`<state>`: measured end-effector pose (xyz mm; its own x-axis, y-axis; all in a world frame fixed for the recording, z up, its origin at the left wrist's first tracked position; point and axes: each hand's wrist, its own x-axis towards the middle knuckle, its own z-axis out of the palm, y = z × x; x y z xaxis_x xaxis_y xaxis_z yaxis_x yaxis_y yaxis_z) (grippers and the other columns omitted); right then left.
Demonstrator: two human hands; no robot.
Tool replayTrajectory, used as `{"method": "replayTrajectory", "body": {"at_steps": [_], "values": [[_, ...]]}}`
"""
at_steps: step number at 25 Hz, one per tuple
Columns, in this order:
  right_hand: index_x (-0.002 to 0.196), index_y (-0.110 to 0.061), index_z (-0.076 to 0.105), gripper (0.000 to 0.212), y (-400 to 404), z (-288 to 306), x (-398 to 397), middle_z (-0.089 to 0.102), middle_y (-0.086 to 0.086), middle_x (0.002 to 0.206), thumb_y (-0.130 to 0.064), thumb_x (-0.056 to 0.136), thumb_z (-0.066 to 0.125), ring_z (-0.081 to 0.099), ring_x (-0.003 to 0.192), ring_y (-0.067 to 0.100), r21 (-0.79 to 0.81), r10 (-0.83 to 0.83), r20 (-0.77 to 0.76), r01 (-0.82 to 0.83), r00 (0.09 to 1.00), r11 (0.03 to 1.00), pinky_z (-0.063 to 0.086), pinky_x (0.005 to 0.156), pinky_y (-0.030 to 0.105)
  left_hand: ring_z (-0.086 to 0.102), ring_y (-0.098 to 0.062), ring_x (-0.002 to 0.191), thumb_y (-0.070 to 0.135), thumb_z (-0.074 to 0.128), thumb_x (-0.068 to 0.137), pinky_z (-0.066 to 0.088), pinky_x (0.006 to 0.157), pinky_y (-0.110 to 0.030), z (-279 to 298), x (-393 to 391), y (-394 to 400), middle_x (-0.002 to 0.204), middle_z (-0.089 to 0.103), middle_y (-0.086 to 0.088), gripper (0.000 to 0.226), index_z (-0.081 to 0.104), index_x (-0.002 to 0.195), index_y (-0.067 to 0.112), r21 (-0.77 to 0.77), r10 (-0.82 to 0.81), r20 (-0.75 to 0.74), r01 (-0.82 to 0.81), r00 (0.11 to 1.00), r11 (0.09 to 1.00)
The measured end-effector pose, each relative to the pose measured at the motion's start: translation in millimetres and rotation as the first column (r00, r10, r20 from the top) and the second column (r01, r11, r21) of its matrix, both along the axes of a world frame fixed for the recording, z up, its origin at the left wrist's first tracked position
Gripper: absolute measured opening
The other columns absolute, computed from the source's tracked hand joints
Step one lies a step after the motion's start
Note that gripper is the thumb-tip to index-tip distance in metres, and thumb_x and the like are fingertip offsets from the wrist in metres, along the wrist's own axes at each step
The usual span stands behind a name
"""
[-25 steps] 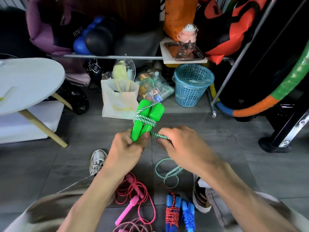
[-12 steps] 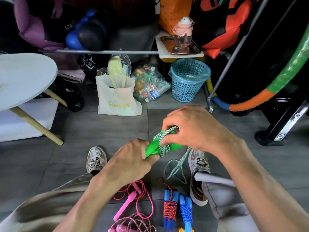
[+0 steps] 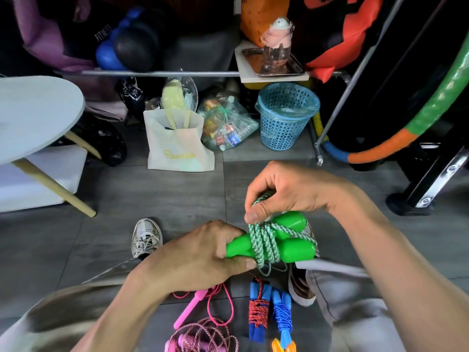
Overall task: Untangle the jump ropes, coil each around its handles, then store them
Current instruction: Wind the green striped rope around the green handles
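Green jump rope [image 3: 264, 243] is being held low over the floor, in front of the person's knees — its two green handles [image 3: 284, 240] lying side by side, pointing right, with the green-and-white cord looped around their middle. The left hand [image 3: 193, 257] is gripping the near-left ends of the handles, fingers curled tight around them. The right hand [image 3: 286, 191] is coming in from above, thumb and fingers pinching a bight of the cord just over the bundle.

Handling-wise, the plastic handles are looking hard, smooth and light — likely a little slippery, so the waist where the cord bites is the safest place to clamp. The braided cord is looking soft and floppy, and it will probably spring loose unless the last turn is being kept under tension and tucked.

On the floor nearer the person, a pink rope [image 3: 203, 311] is lying loose, while a blue-handled rope [image 3: 258, 308] with red cord is lying already wrapped, another blue rope [image 3: 282, 312] just right of it. Farther off, a blue basket [image 3: 286, 115] is standing by the rack.
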<state>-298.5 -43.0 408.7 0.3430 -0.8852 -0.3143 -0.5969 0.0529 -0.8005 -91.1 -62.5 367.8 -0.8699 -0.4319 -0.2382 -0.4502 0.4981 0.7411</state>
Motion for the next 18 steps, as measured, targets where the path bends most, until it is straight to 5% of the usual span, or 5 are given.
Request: {"method": "replayTrajectory", "body": {"at_steps": [5, 8, 10, 12, 18], "values": [[0.081, -0.010, 0.071, 0.002, -6, -11, -1, 0.064, 0.001, 0.070, -0.012, 0.081, 0.073, 0.054, 0.061, 0.006, 0.140, -0.087, 0.316, 0.044, 0.945, 0.989, 0.040, 0.055, 0.017, 0.029, -0.005, 0.049, 0.034, 0.070, 0.085, 0.025, 0.046, -0.027, 5, 6, -3, 0.053, 0.034, 0.007, 0.040, 0.043, 0.064, 0.013, 0.106, -0.018, -0.187, 0.038, 0.982, 0.994], [0.074, -0.005, 0.070, 0.029, -1, -11, 10, 0.067, -0.005, 0.062, 0.008, 0.092, 0.051, 0.059, 0.052, 0.000, 0.214, -0.218, 0.544, 0.117, 0.810, 0.970, 0.045, 0.052, 0.012, 0.030, -0.006, 0.050, 0.032, 0.070, 0.084, 0.025, 0.046, -0.023, 8, 11, -2, 0.056, 0.035, 0.009, 0.035, 0.047, 0.063, 0.016, 0.259, 0.055, -0.345, 0.039, 0.937, 0.965], [0.057, -0.011, 0.074, 0.032, 2, -17, 19, 0.067, -0.003, 0.057, -0.009, 0.089, 0.067, 0.061, 0.050, 0.001, 0.286, -0.425, 0.677, 0.317, 0.601, 0.904, 0.049, 0.054, 0.014, 0.031, -0.007, 0.050, 0.023, 0.069, 0.085, 0.027, 0.045, -0.018, 10, 10, -1, 0.057, 0.037, 0.006, 0.029, 0.051, 0.064, 0.014, 0.448, 0.227, -0.431, -0.012, 0.873, 0.894], [0.058, -0.019, 0.071, 0.023, -2, -26, 31, 0.062, -0.002, 0.059, -0.031, 0.061, 0.089, 0.055, 0.055, 0.009, 0.261, -0.486, 0.632, 0.424, 0.604, 0.867, 0.044, 0.060, 0.025, 0.030, -0.008, 0.046, 0.020, 0.064, 0.085, 0.026, 0.042, -0.016, 8, 7, -6, 0.055, 0.038, -0.002, 0.023, 0.054, 0.065, 0.013, 0.568, 0.441, -0.425, -0.147, 0.790, 0.810], [0.071, -0.020, 0.053, 0.034, -8, -33, 58, 0.045, -0.006, 0.051, -0.006, 0.100, 0.041, 0.027, 0.040, 0.004, 0.255, -0.602, 0.415, 0.548, 0.682, 0.797, 0.017, 0.039, 0.019, 0.037, -0.007, 0.048, 0.030, 0.063, 0.092, 0.030, 0.047, -0.022, -6, 2, -20, 0.051, 0.044, 0.011, 0.038, 0.046, 0.059, 0.022, -0.008, 0.550, -0.402, -0.603, 0.732, 0.797]]}}
